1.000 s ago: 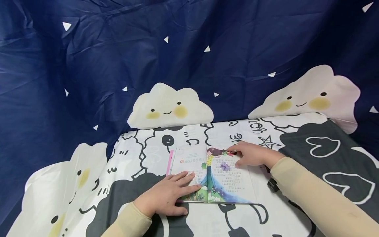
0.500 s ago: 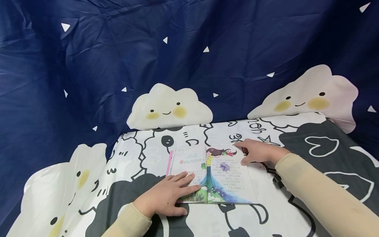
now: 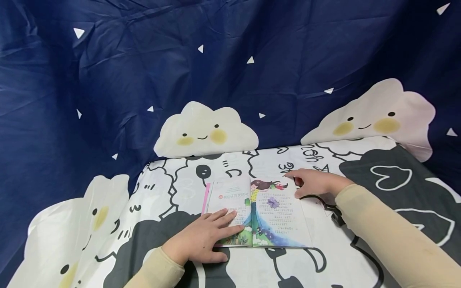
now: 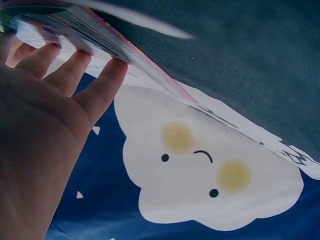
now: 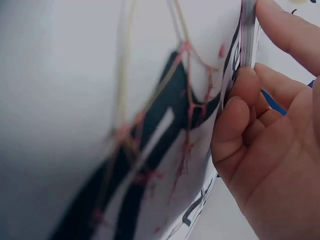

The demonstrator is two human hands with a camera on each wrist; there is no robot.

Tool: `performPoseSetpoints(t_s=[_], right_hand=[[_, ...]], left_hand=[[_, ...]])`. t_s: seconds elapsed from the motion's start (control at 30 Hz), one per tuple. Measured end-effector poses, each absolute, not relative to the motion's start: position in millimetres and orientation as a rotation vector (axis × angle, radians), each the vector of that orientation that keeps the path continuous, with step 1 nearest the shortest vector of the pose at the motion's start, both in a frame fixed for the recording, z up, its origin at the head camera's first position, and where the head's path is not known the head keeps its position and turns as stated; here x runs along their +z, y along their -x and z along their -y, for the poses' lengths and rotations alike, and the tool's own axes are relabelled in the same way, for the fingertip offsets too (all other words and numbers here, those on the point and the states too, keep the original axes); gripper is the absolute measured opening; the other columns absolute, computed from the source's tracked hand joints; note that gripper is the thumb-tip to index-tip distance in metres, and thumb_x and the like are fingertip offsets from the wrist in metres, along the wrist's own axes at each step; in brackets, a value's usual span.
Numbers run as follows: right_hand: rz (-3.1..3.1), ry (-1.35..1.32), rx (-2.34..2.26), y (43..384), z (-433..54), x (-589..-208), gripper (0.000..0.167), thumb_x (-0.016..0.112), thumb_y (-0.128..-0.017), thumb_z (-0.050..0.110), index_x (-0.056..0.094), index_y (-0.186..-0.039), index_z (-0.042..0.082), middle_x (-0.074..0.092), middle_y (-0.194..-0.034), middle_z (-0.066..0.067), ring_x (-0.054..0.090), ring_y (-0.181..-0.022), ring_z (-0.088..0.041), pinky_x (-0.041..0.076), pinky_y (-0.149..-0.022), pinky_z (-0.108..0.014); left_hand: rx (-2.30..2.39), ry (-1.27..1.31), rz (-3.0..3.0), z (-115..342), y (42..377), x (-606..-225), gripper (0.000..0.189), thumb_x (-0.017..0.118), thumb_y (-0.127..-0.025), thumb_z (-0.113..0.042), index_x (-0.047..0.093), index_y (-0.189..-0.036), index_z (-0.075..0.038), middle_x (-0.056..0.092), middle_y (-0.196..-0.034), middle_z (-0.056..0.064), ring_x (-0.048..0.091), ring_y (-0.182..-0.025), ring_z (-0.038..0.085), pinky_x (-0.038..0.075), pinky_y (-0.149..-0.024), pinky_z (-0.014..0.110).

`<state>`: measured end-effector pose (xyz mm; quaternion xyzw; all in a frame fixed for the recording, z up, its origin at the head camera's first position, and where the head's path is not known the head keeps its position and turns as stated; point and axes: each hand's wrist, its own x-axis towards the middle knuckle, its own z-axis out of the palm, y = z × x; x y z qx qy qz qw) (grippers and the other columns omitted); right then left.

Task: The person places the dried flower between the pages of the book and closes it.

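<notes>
An open picture book (image 3: 282, 210) lies flat, with a title and printed text on the left page and a long-haired figure in a blue dress across the middle. My left hand (image 3: 203, 237) rests spread on the lower part of the left page; the left wrist view shows its fingertips (image 4: 114, 70) against the paper. At the upper right corner of the book, my right hand (image 3: 317, 183) holds the corner between thumb and forefinger. In the right wrist view the thumb (image 5: 287, 30) meets the page edges (image 5: 248, 37), and the other fingers curl against the cloth.
The printed black-and-white cloth (image 3: 248, 268) spreads under the book. A black cable (image 3: 371, 258) runs below the right forearm. Behind stands a dark blue curtain (image 3: 230, 72) with white cloud shapes (image 3: 207, 124) along the bottom.
My right hand has slid slightly right, from over the right page's top picture to the book's corner, uncovering the printed hair. The left hand has stayed in place.
</notes>
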<state>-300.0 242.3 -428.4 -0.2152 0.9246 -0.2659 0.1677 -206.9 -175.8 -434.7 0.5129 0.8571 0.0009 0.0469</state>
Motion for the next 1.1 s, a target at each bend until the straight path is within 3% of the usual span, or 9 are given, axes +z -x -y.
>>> performPoseSetpoints(t_s=[0.3,0.47,0.53,0.63,0.9,1.1], right_hand=[[-2.583,0.512,-0.883,298.5,-243.5,-427.5,0.062,0.075,-0.092,0.015,0.047,-0.147,0.008,0.051,-0.089,-0.007,0.046,-0.071,-0.02,0.039,-0.064,-0.036],[-2.668,0.478,-0.859,299.5,-242.1,-426.9,0.023,0.071,-0.095,0.022,0.057,-0.109,0.01,0.053,-0.078,-0.002,0.047,-0.062,-0.018,0.04,-0.059,-0.034],[-2.712,0.491,-0.832,300.2,-241.0,-427.2,0.021,0.07,-0.096,0.023,0.053,-0.092,0.011,0.05,-0.072,-0.001,0.046,-0.059,-0.018,0.039,-0.058,-0.034],[-2.757,0.512,-0.798,301.2,-239.8,-428.4,0.028,0.068,-0.098,0.023,0.05,-0.08,0.013,0.048,-0.067,0.0,0.045,-0.058,-0.018,0.037,-0.059,-0.034],[-2.777,0.515,-0.759,301.8,-236.5,-426.7,0.03,0.056,-0.104,0.023,0.057,-0.075,0.013,0.054,-0.068,0.001,0.047,-0.058,-0.018,0.039,-0.06,-0.035],[-2.755,0.47,-0.882,301.5,-236.4,-429.3,0.024,0.061,-0.101,0.015,0.057,-0.078,0.011,0.062,-0.069,-0.001,0.059,-0.058,-0.018,0.045,-0.059,-0.034]], left_hand=[[0.007,-1.57,-2.61,176.4,206.5,-434.2,0.08,0.063,-0.092,-0.058,0.026,-0.161,-0.04,0.026,-0.166,0.004,0.024,-0.151,0.031,0.038,-0.107,0.058],[0.014,-1.562,-2.608,176.2,206.7,-435.1,0.08,0.064,-0.092,-0.057,0.025,-0.161,-0.041,0.025,-0.166,0.003,0.023,-0.151,0.03,0.038,-0.107,0.058],[0.012,-1.554,-2.611,176.2,206.7,-435.8,0.081,0.063,-0.092,-0.057,0.024,-0.161,-0.042,0.025,-0.166,0.002,0.023,-0.152,0.029,0.038,-0.108,0.058],[0.011,-1.547,-2.613,176.0,206.9,-436.5,0.081,0.064,-0.092,-0.057,0.023,-0.161,-0.043,0.024,-0.167,0.002,0.023,-0.152,0.029,0.037,-0.108,0.058],[0.014,-1.548,-2.617,175.2,205.6,-435.0,0.081,0.065,-0.092,-0.055,0.025,-0.161,-0.042,0.025,-0.166,0.002,0.024,-0.151,0.029,0.038,-0.108,0.058],[0.018,-1.558,-2.618,176.1,206.7,-436.4,0.081,0.065,-0.092,-0.055,0.025,-0.161,-0.041,0.025,-0.166,0.002,0.024,-0.151,0.029,0.037,-0.108,0.058]])
